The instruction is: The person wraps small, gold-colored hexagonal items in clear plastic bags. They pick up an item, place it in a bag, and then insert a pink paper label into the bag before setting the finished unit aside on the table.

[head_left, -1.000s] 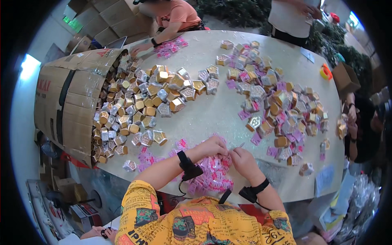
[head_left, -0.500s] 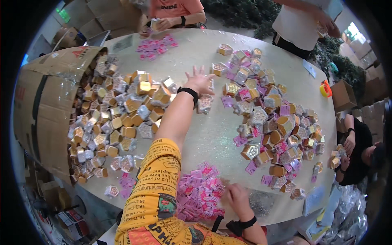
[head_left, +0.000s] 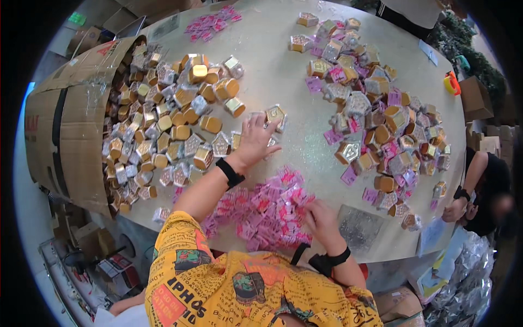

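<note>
My left hand (head_left: 254, 143) reaches palm down over the middle of the table with its fingers stretched apart. By its fingertips lies a gold, house-shaped small box (head_left: 276, 116) in clear wrap; other wrapped pieces sit partly hidden under and beside the hand. My right hand (head_left: 323, 220) rests at the right edge of a heap of small pink packets (head_left: 267, 210), fingers curled and fingertips touching the heap. Whether a packet is pinched there is too small to make out.
A large cardboard carton (head_left: 71, 120) lies on its side at left, spilling gold boxes (head_left: 163, 124) onto the table (head_left: 283, 71). Gold boxes mixed with pink packets (head_left: 381, 120) cover the right side. An orange tape dispenser (head_left: 451, 83) and a co-worker's hands (head_left: 456, 210) are at the right edge.
My left hand has drawn back toward me from farther across the table, and wrapped boxes now lie nearer. The view has shifted; my right hand stays by the pink packets.
</note>
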`<state>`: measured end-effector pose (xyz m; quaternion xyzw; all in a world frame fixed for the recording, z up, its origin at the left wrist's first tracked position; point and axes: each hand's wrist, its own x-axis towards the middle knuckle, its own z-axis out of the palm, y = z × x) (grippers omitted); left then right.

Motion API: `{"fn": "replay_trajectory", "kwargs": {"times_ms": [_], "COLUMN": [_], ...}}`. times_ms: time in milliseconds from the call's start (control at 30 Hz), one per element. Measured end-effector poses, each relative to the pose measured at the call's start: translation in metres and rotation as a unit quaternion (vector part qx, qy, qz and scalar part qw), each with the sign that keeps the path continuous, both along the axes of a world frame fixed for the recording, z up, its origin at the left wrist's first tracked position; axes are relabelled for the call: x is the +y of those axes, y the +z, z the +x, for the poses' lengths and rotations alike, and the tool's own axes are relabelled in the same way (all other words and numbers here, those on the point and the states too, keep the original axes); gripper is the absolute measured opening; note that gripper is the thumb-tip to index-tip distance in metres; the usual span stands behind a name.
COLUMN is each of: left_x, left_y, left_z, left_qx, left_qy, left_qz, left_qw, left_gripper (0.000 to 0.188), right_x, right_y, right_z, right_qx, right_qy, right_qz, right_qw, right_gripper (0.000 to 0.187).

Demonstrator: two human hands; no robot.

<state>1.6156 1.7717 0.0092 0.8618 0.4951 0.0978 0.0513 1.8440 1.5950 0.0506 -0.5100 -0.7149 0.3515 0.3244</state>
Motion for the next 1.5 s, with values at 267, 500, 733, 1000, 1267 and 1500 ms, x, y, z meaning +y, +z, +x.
{"fn": "replay_trajectory", "kwargs": {"times_ms": [267, 500, 733, 1000, 1267, 1500], "left_x": [-0.032, -0.059, -0.100, -0.143, -0.159, -0.175], "left_y": [-0.008, 0.063, 0.142, 0.146, 0.145, 0.156], "left_z": [0.016, 0.024, 0.037, 0.054, 0.065, 0.065], "left_qx": [0.048, -0.197, -0.660, -0.731, -0.745, -0.757], "left_qy": [0.084, 0.152, 0.223, 0.238, 0.239, 0.230], "left_qz": [-0.026, -0.023, -0.431, -0.455, -0.426, -0.394], "left_qw": [0.995, 0.968, 0.573, 0.449, 0.455, 0.468], "left_gripper": [0.048, 0.056, 0.034, 0.044, 0.040, 0.036], "right_x": [-0.027, -0.030, 0.000, -0.005, -0.015, -0.021], "right_y": [0.018, 0.046, 0.082, 0.112, 0.115, 0.117], "right_z": [0.008, 0.022, 0.010, 0.004, 0.009, 0.010], "right_qx": [0.017, 0.087, 0.143, 0.109, 0.076, 0.073], "right_qy": [-0.004, -0.097, -0.082, -0.034, -0.031, -0.016], "right_qz": [0.040, 0.025, 0.126, 0.229, 0.243, 0.238], "right_qw": [0.999, 0.991, 0.978, 0.967, 0.967, 0.968], "right_gripper": [0.013, 0.006, 0.006, 0.008, 0.007, 0.007]}}
